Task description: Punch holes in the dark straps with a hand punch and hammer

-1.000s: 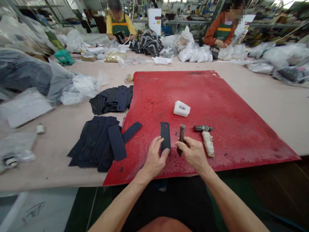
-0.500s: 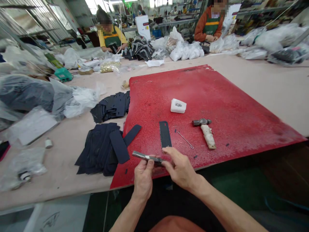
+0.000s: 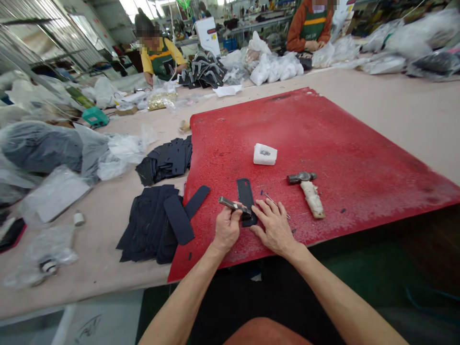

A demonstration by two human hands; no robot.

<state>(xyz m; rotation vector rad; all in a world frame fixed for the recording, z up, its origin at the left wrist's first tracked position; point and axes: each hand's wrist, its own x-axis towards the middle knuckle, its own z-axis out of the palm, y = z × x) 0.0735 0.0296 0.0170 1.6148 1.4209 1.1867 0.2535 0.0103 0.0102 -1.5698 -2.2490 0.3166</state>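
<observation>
My left hand [image 3: 227, 231] is closed round a metal punch [image 3: 230, 203], a steel bar held tilted with its darker end over the lower part of a dark strip [image 3: 245, 189]. That strip lies flat on the red mat [image 3: 345, 158]. Whether the punch touches it I cannot tell. My right hand [image 3: 275, 227] rests open beside the strip, fingers spread, fingertips close to its right edge. Under those fingers a thin metal rod [image 3: 271, 199] is partly hidden. Further right lies a hammer [image 3: 312, 197] with a white-wrapped handle. A white block [image 3: 265, 154] sits beyond the strip.
Dark cut pieces lie in a near pile [image 3: 147, 225] and a far pile [image 3: 167, 158] left of the mat. Plastic-wrapped bundles [image 3: 43, 146] cover the table's left side. Two people [image 3: 161, 55] work across the table, behind white bags [image 3: 276, 69].
The punch in my left hand has moved forward and right, over the strip. My right hand has let go of the punch and come down flat beside the strip.
</observation>
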